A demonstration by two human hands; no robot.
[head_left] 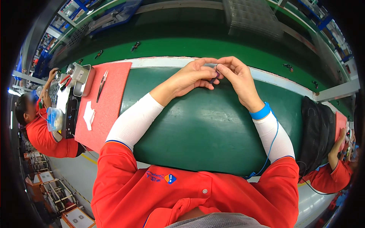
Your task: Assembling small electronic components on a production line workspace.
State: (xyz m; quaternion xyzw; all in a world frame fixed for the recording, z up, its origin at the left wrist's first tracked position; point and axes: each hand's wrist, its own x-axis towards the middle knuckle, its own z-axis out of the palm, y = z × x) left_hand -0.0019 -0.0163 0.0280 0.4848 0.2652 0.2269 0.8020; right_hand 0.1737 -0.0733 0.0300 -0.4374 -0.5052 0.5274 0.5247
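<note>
Head view: your left hand (195,77) and right hand (239,79) pinch a small dark part (214,79) between fingertips, near the pale rail (159,62) edging your green tabletop (190,129). Pink mat (106,114) at left; tweezers (101,87) on it. Black bag (315,136) at right. Green conveyor (171,47) beyond, dark pieces spaced along it. Red-shirted co-workers both sides; pale floor (70,167).

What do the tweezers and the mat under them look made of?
Tweezers: probably metal, with a silvery sheen at the pronged end, darker toward the other. Mat: matte pink, perhaps foam, from its finely mottled surface; the picture leaves that open.
</note>
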